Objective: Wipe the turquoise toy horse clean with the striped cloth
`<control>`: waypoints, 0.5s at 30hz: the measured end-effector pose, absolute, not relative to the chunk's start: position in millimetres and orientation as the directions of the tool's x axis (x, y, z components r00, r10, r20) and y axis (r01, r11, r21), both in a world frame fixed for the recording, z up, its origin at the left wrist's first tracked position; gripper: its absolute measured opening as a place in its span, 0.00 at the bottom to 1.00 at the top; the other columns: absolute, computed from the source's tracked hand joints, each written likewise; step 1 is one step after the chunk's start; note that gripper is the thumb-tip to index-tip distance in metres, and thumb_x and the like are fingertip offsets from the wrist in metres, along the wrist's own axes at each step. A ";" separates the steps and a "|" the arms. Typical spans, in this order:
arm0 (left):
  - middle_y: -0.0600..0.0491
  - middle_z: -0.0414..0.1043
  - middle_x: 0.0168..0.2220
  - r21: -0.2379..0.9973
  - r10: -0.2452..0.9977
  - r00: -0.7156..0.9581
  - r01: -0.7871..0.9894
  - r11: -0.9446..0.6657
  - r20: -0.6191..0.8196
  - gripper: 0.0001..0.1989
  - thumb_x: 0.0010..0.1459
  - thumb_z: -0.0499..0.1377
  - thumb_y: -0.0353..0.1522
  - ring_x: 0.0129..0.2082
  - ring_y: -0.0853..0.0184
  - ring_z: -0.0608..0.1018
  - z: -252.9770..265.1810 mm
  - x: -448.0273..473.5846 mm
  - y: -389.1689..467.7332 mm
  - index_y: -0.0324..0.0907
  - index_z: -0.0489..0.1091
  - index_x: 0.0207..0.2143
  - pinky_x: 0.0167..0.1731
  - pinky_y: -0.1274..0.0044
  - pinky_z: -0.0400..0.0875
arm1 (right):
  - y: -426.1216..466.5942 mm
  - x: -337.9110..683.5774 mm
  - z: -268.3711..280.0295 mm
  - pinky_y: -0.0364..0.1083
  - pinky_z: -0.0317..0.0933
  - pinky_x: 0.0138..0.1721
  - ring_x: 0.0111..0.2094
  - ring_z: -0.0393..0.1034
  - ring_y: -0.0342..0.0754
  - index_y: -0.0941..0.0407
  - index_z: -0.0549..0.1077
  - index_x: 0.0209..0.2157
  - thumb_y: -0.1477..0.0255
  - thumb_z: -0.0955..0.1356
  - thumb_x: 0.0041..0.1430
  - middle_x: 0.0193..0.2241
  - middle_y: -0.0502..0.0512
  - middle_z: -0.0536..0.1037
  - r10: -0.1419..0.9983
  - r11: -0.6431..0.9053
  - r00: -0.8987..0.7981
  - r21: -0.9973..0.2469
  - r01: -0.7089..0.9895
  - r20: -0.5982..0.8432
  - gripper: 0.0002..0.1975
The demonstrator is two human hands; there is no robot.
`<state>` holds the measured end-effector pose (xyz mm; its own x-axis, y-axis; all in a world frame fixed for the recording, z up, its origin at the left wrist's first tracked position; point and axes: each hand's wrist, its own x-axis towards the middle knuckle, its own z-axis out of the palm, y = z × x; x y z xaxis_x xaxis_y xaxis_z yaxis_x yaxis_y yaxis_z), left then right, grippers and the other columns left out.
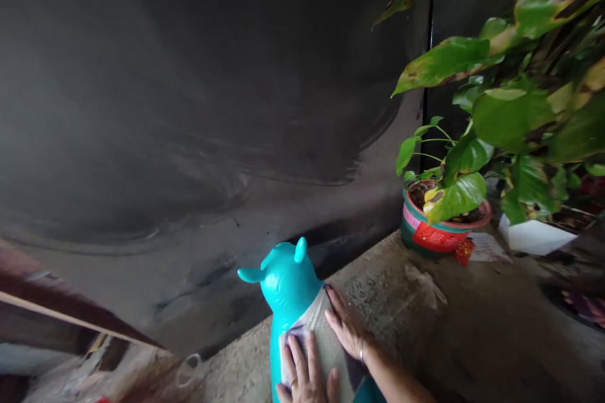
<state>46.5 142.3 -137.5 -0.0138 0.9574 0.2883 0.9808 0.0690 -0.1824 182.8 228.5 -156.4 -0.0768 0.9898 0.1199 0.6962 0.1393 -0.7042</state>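
Note:
A turquoise inflatable animal toy (288, 277) with ears stands on the concrete floor, its head pointing toward a dark wall. A grey-white cloth (326, 334) lies over its back. My left hand (305, 374) rests flat on the near end of the cloth, fingers spread. My right hand (347, 324) presses flat on the cloth's right side, closer to the toy's neck. Both palms lie on the fabric without gripping it.
A dark smeared wall (212, 107) fills the upper view. A potted plant in a red and green pot (437, 233) stands at the right, with large leaves (520, 75) overhanging. A white planter (534, 236) sits farther right. A wooden edge (70, 321) runs at lower left.

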 end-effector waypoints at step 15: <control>0.40 0.49 0.66 -0.096 0.990 0.069 0.994 -0.057 0.125 0.26 0.58 0.50 0.34 0.66 0.47 0.54 -102.2 52.7 135.5 0.48 0.53 0.60 0.51 0.52 0.62 | 161.9 185.9 -208.2 0.52 0.66 0.50 0.55 0.64 0.54 0.46 0.73 0.47 0.59 0.56 0.65 0.53 0.52 0.72 0.967 0.006 0.171 -0.686 0.728 0.189 0.19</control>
